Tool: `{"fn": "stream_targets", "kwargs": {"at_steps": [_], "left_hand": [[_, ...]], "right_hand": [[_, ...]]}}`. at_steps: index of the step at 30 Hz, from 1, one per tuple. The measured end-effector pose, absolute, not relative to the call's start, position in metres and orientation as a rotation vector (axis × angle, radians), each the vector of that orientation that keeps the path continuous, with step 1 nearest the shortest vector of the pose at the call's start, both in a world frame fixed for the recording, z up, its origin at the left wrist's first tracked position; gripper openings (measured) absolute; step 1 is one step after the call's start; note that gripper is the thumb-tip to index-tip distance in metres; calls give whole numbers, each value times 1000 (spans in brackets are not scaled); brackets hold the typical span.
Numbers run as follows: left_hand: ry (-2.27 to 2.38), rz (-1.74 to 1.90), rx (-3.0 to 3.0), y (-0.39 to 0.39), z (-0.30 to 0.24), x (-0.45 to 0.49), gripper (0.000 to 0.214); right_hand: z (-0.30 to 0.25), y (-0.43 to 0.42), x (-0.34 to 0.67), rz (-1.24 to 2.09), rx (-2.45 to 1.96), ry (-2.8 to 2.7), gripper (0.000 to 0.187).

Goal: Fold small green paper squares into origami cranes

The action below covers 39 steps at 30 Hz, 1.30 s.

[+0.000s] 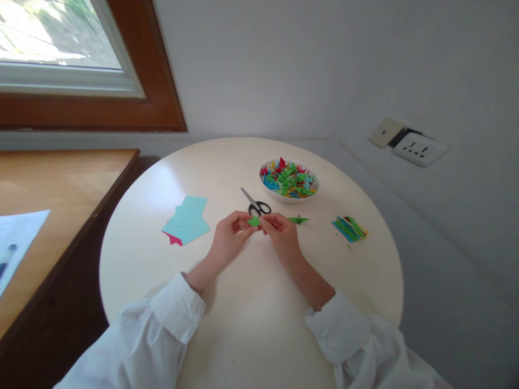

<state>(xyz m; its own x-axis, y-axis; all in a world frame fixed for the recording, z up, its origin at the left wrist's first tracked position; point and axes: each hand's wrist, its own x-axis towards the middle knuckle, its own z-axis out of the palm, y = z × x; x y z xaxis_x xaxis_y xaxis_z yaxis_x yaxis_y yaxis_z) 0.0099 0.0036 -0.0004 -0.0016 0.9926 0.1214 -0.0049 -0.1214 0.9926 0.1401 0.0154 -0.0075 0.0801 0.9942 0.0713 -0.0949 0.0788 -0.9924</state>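
Note:
Both my hands meet over the middle of the round white table (251,324). My left hand (230,233) and my right hand (281,229) pinch a small folded piece of green paper (254,221) between their fingertips, just above the tabletop. Black-handled scissors (255,203) lie right behind the paper. A finished green paper crane (299,219) rests on the table just right of my right hand.
A white bowl (289,181) full of coloured paper cranes stands behind the hands. Light blue and pink paper sheets (186,221) lie to the left, coloured paper strips (350,228) to the right. A wooden desk (60,200) adjoins on the left; wall sockets (419,148) sit at right.

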Motion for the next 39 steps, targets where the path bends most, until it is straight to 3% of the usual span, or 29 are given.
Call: {"fn": "stream_targets", "kwargs": {"at_steps": [39], "left_hand": [[1133, 1291, 1242, 2, 11, 12, 21]], "right_hand": [[-7, 14, 139, 1243, -1013, -1202, 23]]}}
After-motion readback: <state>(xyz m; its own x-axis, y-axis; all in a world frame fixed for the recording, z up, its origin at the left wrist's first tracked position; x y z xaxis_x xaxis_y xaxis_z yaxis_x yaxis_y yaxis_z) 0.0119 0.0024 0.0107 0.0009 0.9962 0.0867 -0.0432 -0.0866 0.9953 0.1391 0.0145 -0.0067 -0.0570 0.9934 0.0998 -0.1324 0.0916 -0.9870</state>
